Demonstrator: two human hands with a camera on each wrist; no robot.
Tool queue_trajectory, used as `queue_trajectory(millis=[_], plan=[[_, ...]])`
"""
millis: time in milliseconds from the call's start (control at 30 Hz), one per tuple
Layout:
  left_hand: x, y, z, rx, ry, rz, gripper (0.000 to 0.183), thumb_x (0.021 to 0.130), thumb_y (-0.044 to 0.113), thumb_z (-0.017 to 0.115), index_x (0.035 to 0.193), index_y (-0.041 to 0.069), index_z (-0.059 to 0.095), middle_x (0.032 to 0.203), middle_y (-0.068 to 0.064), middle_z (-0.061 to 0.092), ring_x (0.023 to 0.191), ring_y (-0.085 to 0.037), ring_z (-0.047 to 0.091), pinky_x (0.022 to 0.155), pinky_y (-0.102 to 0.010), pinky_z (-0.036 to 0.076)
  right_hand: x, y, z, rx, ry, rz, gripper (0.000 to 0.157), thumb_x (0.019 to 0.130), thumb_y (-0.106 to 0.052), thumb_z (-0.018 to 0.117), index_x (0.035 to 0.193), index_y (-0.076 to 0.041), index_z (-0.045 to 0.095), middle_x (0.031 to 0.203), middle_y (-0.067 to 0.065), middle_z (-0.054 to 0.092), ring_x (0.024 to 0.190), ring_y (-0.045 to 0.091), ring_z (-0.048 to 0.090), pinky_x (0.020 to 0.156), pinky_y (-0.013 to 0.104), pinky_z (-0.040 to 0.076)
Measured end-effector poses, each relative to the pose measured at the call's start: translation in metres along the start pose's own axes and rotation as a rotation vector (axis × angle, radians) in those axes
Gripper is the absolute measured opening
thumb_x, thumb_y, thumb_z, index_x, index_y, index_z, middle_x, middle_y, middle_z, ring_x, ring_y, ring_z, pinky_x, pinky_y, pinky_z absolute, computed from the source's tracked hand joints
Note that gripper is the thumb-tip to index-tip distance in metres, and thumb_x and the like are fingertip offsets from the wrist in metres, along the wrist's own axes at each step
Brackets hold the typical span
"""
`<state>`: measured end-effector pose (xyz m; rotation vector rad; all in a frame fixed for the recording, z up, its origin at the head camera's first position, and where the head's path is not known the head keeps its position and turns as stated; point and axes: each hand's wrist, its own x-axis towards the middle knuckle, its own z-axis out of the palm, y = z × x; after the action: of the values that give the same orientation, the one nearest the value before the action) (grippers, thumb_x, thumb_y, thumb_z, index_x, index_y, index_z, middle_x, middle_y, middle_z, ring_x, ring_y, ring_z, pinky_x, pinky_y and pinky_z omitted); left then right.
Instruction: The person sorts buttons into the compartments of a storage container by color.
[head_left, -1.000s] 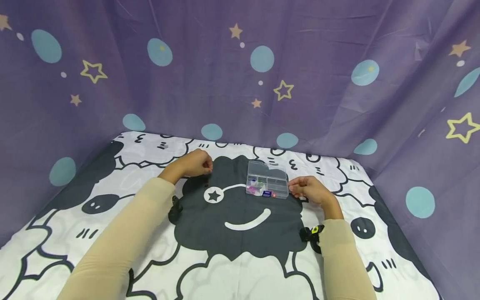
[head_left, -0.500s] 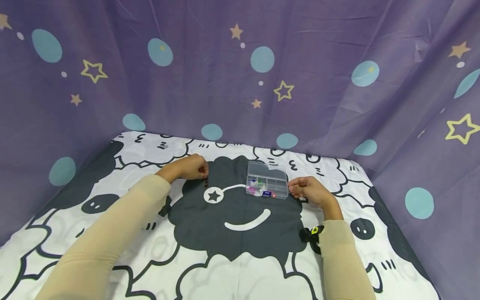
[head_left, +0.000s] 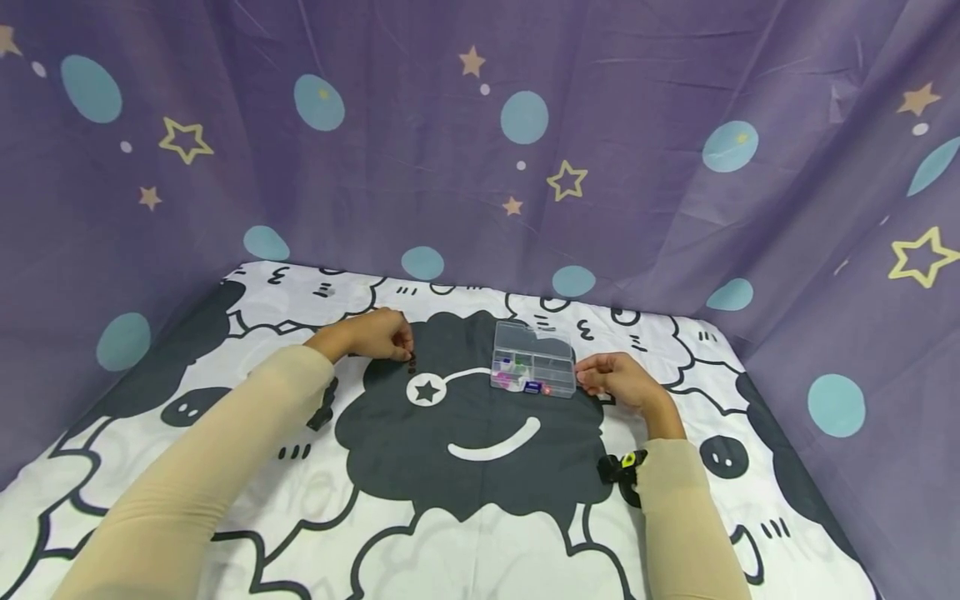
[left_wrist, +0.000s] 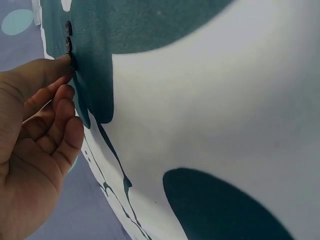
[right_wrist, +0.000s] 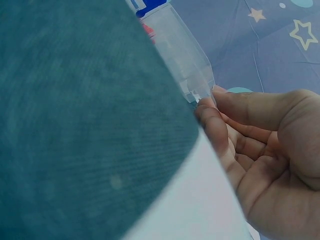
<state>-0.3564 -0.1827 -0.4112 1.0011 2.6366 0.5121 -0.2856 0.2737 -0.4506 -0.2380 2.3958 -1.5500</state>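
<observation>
“So, going down from the purple curtain and the patterned cloth, what differs from a second ago?”

“Our left hand sits lower and nearer us, drawn in a little to the left. Our right hand and the clear box match their earlier places.”

“What do we make of that?”

“We judge that it brings our left fingertips down to the row of small pieces, at its far end.”

“And how do our hands stand?”

“Our left pinches with thumb and forefinger, the other fingers loosely curled. Our right pinches the box's right edge the same way.”

“Where does the box lie?”

“On the cloth's dark print, lid laid back, with small coloured items in its front part.”

“And smallest of all?”

“Two dark discs line up on the cloth. The third disc is in our left fingertips, just beside them; we cannot tell whether it touches its neighbour.”
</observation>
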Motion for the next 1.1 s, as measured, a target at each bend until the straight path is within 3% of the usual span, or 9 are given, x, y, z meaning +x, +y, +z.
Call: queue_trajectory(millis=[367,667,1100], plan=[[0.0027,0.0042,-0.0012,0.018,-0.005,0.013,0.004,0.085,0.008,0.078,0.085,0.007,0.074,0.076,0.005,0.069,0.071,-0.010,0.059,0.071,-0.030,0.050,0.0015,0.0026,-0.0005,-0.009,-0.003,0.001,0.028,0.100,-0.004,0.062,0.123,0.013,0.063,0.098,0.007,0.071,0.084,0.013,0.065,0.075,0.027,0.056],[0.0027,0.0024,-0.0011,0.030,-0.009,0.003,0.010,0.084,0.007,0.076,0.077,0.012,0.072,0.069,0.007,0.064,0.065,-0.009,0.055,0.066,-0.028,0.046,0.0013,0.0028,-0.0006,-0.013,-0.003,0.004,0.027,0.100,-0.003,0.062,0.123,0.013,0.063,0.098,0.008,0.070,0.083,0.013,0.065,0.075,0.027,0.056],[-0.0002,-0.0005,-0.0017,-0.065,0.011,-0.019,0.007,0.087,0.005,0.071,0.083,0.010,0.074,0.074,0.004,0.067,0.067,-0.012,0.056,0.066,-0.030,0.047,0.0017,0.0024,-0.0004,-0.005,0.017,0.014,0.029,0.099,-0.004,0.064,0.123,0.012,0.063,0.097,0.006,0.071,0.082,0.013,0.065,0.074,0.028,0.056]])
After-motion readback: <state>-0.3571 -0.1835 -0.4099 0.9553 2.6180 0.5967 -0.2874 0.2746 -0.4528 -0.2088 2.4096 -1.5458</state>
